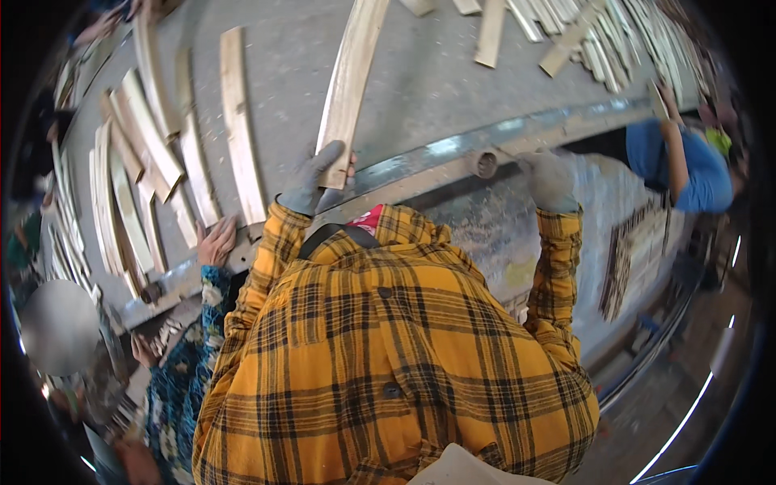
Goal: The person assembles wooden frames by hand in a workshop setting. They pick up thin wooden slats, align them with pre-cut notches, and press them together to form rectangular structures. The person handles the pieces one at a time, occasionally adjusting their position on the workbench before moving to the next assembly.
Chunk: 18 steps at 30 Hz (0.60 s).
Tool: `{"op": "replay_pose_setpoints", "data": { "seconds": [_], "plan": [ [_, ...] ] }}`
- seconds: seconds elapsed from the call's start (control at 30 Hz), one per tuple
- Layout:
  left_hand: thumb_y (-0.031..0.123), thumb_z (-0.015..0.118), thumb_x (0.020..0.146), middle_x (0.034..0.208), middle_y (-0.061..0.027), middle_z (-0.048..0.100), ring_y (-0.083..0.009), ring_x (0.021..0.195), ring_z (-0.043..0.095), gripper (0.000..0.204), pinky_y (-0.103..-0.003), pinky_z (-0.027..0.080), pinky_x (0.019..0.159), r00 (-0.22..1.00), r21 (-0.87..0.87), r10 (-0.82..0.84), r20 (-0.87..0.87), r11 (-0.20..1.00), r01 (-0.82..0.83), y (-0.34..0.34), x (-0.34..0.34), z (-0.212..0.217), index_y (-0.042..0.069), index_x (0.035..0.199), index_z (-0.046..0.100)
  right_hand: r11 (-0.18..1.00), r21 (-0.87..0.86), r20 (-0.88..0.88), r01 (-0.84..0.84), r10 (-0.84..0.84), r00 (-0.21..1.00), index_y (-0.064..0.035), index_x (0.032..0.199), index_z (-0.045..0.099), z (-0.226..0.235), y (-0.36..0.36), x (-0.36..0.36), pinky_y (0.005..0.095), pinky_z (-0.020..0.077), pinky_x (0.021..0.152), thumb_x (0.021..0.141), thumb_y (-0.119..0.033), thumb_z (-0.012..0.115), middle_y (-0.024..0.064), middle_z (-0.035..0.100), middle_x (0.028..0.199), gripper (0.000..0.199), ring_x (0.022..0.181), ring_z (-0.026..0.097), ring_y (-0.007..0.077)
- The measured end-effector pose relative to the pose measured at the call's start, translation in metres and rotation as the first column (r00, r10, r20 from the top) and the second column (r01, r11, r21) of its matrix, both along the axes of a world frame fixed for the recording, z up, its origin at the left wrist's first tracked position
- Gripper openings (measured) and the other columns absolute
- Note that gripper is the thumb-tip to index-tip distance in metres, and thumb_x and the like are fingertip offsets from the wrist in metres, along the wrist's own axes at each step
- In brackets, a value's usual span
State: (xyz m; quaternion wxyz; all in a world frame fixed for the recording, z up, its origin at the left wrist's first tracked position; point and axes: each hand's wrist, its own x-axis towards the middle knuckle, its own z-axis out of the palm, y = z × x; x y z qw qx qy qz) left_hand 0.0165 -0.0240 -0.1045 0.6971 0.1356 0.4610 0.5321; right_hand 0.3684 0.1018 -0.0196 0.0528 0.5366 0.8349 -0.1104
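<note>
My left hand, in a grey glove, grips the near end of a long pale wooden slat that lies on the grey table and points away from me. My right hand, also gloved, is closed on a tool with a round dark end, held at the table's metal edge. My yellow plaid sleeves and shirt fill the lower middle of the view.
Many wooden slats lie spread at the table's left, and a pile sits far right. A person's bare hand rests on the edge at my left. Another person in a blue shirt stands at the right.
</note>
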Motion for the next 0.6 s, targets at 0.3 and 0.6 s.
{"op": "replay_pose_setpoints", "data": {
  "seconds": [0.3, 0.6],
  "plan": [
    [0.025, 0.053, 0.094, 0.090, -0.0123, 0.061, -0.0158, 0.067, 0.062, 0.041, -0.024, 0.053, 0.055, 0.965, 0.089, -0.255, -0.059, 0.962, 0.259, 0.030, 0.007, 0.015, -0.003, 0.122, 0.041, 0.996, -0.075, 0.329, 0.046, -0.019, 0.944, -0.0107, 0.088, 0.071, -0.070, -0.015, 0.006, 0.0440, 0.0516, 0.076, 0.080, -0.020, 0.055, 0.0178, 0.067, 0.087, 0.020, 0.084, 0.066, 0.0354],
    [0.043, 0.042, 0.097, 0.088, -0.0117, 0.061, -0.0148, 0.065, 0.060, 0.048, -0.025, 0.051, 0.054, 0.969, 0.096, -0.237, -0.076, 0.965, 0.244, 0.027, 0.009, 0.014, 0.000, 0.117, 0.047, 0.975, -0.201, 0.067, 0.095, -0.083, 0.994, -0.0107, 0.085, 0.071, -0.048, -0.017, 0.004, 0.0401, 0.0503, 0.064, 0.076, -0.027, 0.070, 0.0126, 0.066, 0.074, 0.018, 0.071, 0.065, 0.0296]
  ]
}}
